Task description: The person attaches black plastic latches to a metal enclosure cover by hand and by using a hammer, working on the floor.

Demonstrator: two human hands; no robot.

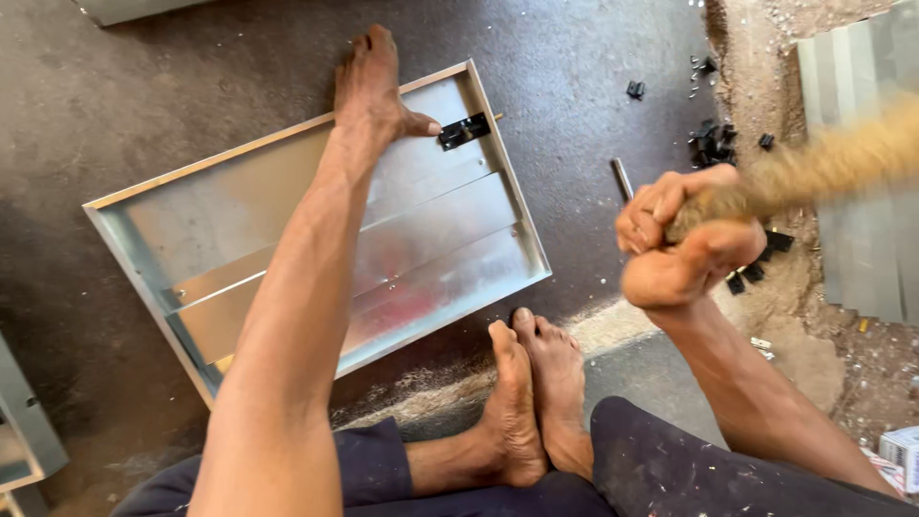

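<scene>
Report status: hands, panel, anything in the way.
Left hand flat on the metal panel, thumb beside black latch. Right hand raised, gripping a blurred wooden handle. Bare feet at panel's near edge.

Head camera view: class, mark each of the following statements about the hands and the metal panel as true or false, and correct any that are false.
1. The left hand rests flat on the metal panel. True.
2. The right hand is empty and open. False: it is closed around a blurred wooden handle.
3. A small black latch sits on the panel beside the left thumb. True.
4. The panel stands upright against a wall. False: it lies flat on the floor.
5. Small black parts lie scattered on the ground to the right of the panel. True.
6. The person wears shoes. False: the feet are bare.
</scene>
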